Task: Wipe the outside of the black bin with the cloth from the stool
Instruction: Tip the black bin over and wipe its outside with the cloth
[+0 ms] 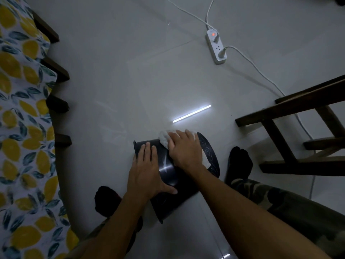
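The black bin [169,170] lies on its side on the pale tiled floor between my feet. Its glossy wall faces up and a patterned rim shows at the right. My left hand [147,168] rests flat on the bin's wall, fingers spread, steadying it. My right hand [183,149] presses a white cloth [164,138] against the bin's upper side near the rim. Part of the cloth is hidden under my palm, and a strip of it shows below my wrist.
A dark wooden stool [298,126] stands at the right. A white power strip [216,46] with cables lies on the floor at the back. A lemon-print cover [22,113] on dark wooden slats runs along the left. My black-socked feet [239,161] flank the bin.
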`<state>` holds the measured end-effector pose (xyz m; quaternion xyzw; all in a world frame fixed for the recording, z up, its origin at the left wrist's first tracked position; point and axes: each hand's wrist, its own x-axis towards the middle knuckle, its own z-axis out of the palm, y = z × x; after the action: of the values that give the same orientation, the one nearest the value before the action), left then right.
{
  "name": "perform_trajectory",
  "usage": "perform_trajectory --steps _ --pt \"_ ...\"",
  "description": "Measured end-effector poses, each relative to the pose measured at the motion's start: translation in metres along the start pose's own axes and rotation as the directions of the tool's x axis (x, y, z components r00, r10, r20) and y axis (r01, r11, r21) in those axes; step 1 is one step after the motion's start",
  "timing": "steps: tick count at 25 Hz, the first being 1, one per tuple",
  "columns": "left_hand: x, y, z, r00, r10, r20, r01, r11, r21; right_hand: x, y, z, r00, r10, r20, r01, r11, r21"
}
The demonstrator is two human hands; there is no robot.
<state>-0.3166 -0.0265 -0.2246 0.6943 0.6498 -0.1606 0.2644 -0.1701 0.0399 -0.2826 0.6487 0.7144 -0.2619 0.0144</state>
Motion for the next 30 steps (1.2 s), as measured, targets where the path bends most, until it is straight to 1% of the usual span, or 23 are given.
perform_trajectory --steps 2,3,5,6,8,9,11,13,15,17,19,21,22,24,26,28,30 --pt "0.004 0.001 -0.007 1.000 -0.008 0.012 0.008 1.000 -0.024 0.006 0.005 -0.005 0.999 -0.004 -0.033 0.005 1.000 0.021" --pt "0.006 0.000 -0.011 1.000 -0.012 0.021 0.012 0.999 -0.030 -0.005 0.010 -0.006 0.996 -0.016 -0.083 0.020 0.999 0.046" --pt "0.012 -0.003 -0.014 0.999 -0.025 0.029 0.026 0.998 -0.055 -0.057 0.022 0.003 0.981 -0.038 -0.189 0.060 0.992 0.112" --pt "0.015 -0.006 -0.012 0.999 -0.023 0.035 0.026 0.997 -0.070 -0.094 0.028 0.011 0.977 -0.047 -0.209 0.075 0.989 0.128" --pt "0.014 -0.008 -0.006 1.000 -0.005 0.017 0.006 0.998 -0.069 -0.160 0.033 0.030 0.984 -0.066 -0.168 0.086 0.990 0.113" --pt "0.012 -0.008 -0.002 1.000 0.001 -0.006 -0.001 0.998 -0.064 -0.178 0.034 0.037 0.986 -0.072 -0.154 0.086 0.992 0.088" --pt "0.008 -0.007 0.004 0.999 0.011 -0.050 -0.014 0.998 -0.064 -0.176 0.034 0.044 0.981 -0.123 -0.147 0.130 0.991 0.043" --pt "0.008 -0.006 0.006 0.997 0.017 -0.075 -0.023 0.997 -0.080 -0.153 0.034 0.035 0.955 -0.262 -0.141 0.261 0.965 -0.025" --pt "0.009 -0.006 0.002 0.997 0.015 -0.081 -0.022 0.996 -0.082 -0.132 0.037 0.024 0.908 -0.403 -0.117 0.394 0.915 -0.092" --pt "0.011 -0.008 0.001 0.997 0.021 -0.071 -0.026 0.997 -0.067 -0.126 0.041 0.021 0.883 -0.463 -0.081 0.448 0.881 -0.151" --pt "0.012 -0.009 0.007 0.998 0.030 -0.059 -0.033 0.998 -0.055 -0.122 0.040 0.020 0.873 -0.482 -0.080 0.464 0.869 -0.174" --pt "0.011 -0.011 0.016 0.997 0.033 -0.064 -0.036 0.998 -0.053 -0.110 0.027 0.021 0.883 -0.458 -0.108 0.438 0.884 -0.163" --pt "0.010 -0.011 0.020 0.997 0.041 -0.071 -0.045 0.998 -0.053 -0.100 0.016 0.022 0.899 -0.415 -0.138 0.398 0.908 -0.135" --pt "0.009 -0.010 0.019 0.996 0.055 -0.065 -0.058 0.997 -0.042 -0.074 -0.009 0.020 0.944 -0.279 -0.178 0.282 0.959 -0.006" --pt "0.008 -0.009 0.014 0.997 0.054 -0.058 -0.057 0.997 -0.044 -0.045 -0.027 0.013 0.974 -0.170 -0.148 0.184 0.979 0.082" --pt "0.012 -0.010 0.006 0.998 0.027 -0.053 -0.031 0.997 -0.071 -0.015 -0.029 0.003 0.987 -0.136 -0.081 0.143 0.986 0.085" --pt "0.017 -0.012 0.001 1.000 0.006 -0.018 -0.007 0.998 -0.069 0.010 -0.020 -0.006 0.996 -0.079 -0.026 0.081 0.996 0.044"
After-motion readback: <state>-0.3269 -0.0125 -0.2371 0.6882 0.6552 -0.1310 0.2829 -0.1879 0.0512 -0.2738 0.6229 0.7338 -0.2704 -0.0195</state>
